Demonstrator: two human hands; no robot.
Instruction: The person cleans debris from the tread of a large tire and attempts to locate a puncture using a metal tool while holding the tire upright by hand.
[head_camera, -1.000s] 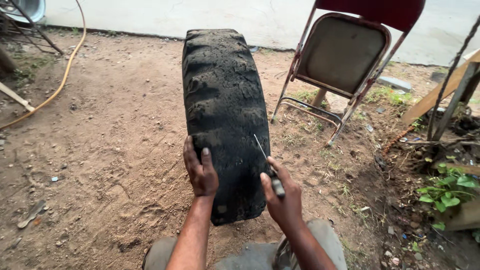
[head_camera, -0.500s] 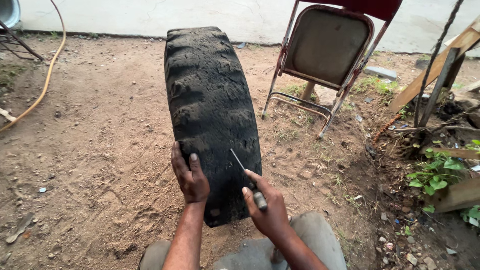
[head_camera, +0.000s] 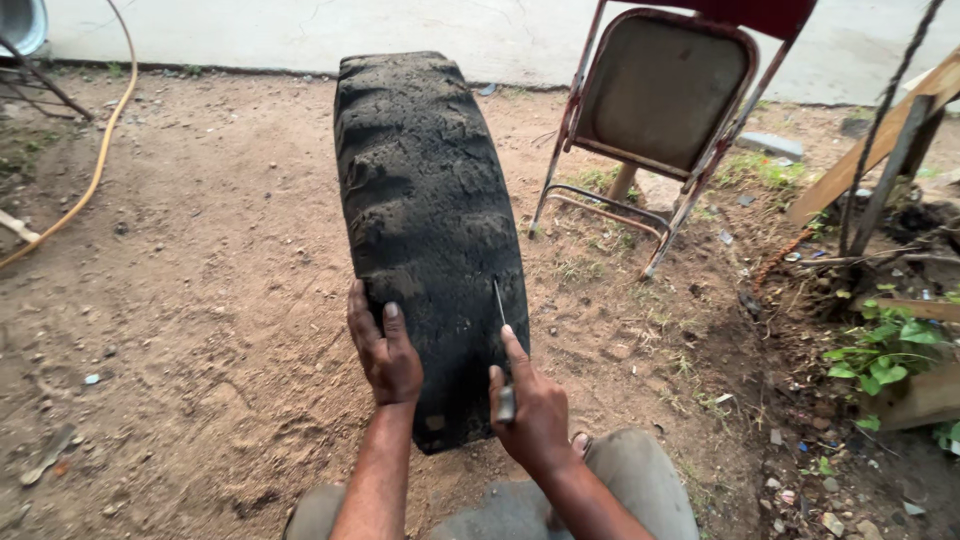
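Note:
A large black tyre (head_camera: 425, 210), caked with dirt, stands upright on the bare earth in front of me, its tread facing the camera. My left hand (head_camera: 383, 348) rests flat on the lower left of the tread, fingers together. My right hand (head_camera: 532, 408) grips a thin metal tool (head_camera: 499, 310) by its handle; the shaft points up along the tread's right side, with my index finger stretched along it. My knees in grey trousers (head_camera: 640, 480) show at the bottom edge.
A folded metal chair (head_camera: 655, 100) with a red frame leans just behind and right of the tyre. A yellowish hose (head_camera: 95, 170) curves over the dirt at left. Wooden planks (head_camera: 860, 160), debris and green plants (head_camera: 885, 350) crowd the right side. A concrete slab (head_camera: 300, 30) runs along the back.
The view has shifted, so the tyre sits more to the left. My right hand with the tool has come closer to the tread's right edge. My left hand stays on the tyre.

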